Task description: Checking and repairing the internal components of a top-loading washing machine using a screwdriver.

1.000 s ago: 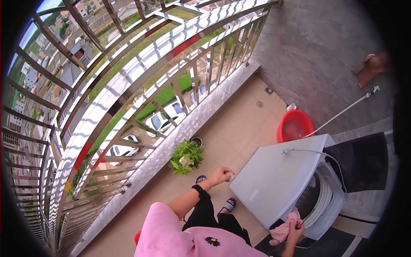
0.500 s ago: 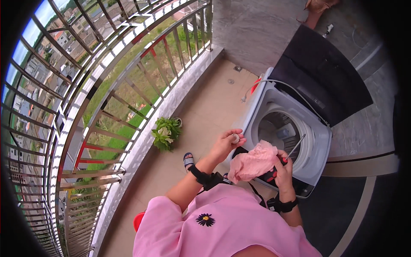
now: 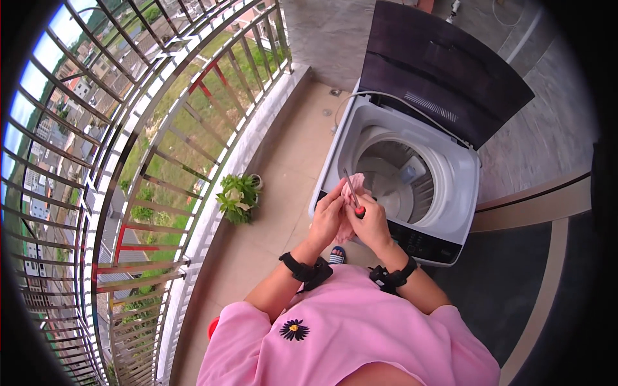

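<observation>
My left hand (image 3: 327, 217) and my right hand (image 3: 370, 225) are together in front of the washing machine's near left corner. A crumpled pink cloth (image 3: 355, 183) is bunched between them, and part of it hangs below the fingers. My right hand is closed around a screwdriver (image 3: 349, 182) with a red and black handle, along with the cloth. Its metal shaft points up and away from me. My left hand is closed on the cloth beside the shaft; its fingertips are partly hidden. The top-loading washing machine (image 3: 465, 186) stands open, its metal drum showing inside.
The dark lid (image 3: 444, 71) is raised against the grey wall, with a grey hose (image 3: 412, 106) along its hinge. A potted plant (image 3: 237, 198) stands on the tiled floor (image 3: 283, 186) at left, beside a metal railing (image 3: 206, 122). A dark panel (image 3: 508, 283) lies at right.
My hands have come together, and the cloth is now gathered between them. The small pale round thing in my left fingers no longer shows. The view has shifted, bringing the machine further left.
</observation>
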`<state>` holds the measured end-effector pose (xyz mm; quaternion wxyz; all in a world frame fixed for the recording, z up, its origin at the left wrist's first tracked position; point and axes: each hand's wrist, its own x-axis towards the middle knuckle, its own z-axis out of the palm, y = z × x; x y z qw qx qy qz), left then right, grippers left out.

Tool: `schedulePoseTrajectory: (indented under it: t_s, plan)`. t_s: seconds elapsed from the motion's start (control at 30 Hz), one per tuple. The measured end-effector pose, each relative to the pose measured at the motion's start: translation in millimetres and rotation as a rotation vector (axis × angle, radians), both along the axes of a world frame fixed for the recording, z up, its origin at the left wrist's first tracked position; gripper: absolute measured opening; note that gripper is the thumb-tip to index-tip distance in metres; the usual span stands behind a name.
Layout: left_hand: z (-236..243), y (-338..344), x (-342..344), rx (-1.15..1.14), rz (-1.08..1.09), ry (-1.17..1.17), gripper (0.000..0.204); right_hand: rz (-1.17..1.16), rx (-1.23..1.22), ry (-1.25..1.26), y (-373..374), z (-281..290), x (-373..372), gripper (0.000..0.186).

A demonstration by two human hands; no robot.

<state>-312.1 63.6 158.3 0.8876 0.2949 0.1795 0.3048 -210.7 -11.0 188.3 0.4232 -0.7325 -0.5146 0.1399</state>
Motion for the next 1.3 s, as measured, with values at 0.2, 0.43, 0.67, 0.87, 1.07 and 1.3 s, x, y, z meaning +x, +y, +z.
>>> schedulePoseTrajectory:
  t_s: [0.2, 0.43, 0.67, 0.87, 1.07, 1.3]
  plan:
    - [-11, 16, -4, 0.116, -0.014, 0.079, 0.046, 0.075, 0.006, 0.418, 7, -1, 15, 0.024]
    - [13, 28, -13, 0.120, -0.218, 0.094, 0.043, 0.138, -0.142, 1.110, -1, 17, 41, 0.018]
    - [9, 27, 2, 0.211, -0.097, 0.173, 0.044, -0.154, 0.137, 0.829, 19, -3, 15, 0.014]
    - [13, 47, -6, -0.079, -0.089, 0.038, 0.040, -0.207, 0.234, 1.133, 14, 15, 28, 0.016]
    - [5, 53, -7, -0.112, -0.093, 0.082, 0.038, -0.200, 0.288, 0.967, 19, 21, 19, 0.021]
    - [1, 53, -5, 0.067, -0.006, 0.193, 0.027, 0.016, 0.019, -0.092, 27, 38, 9, 0.028]
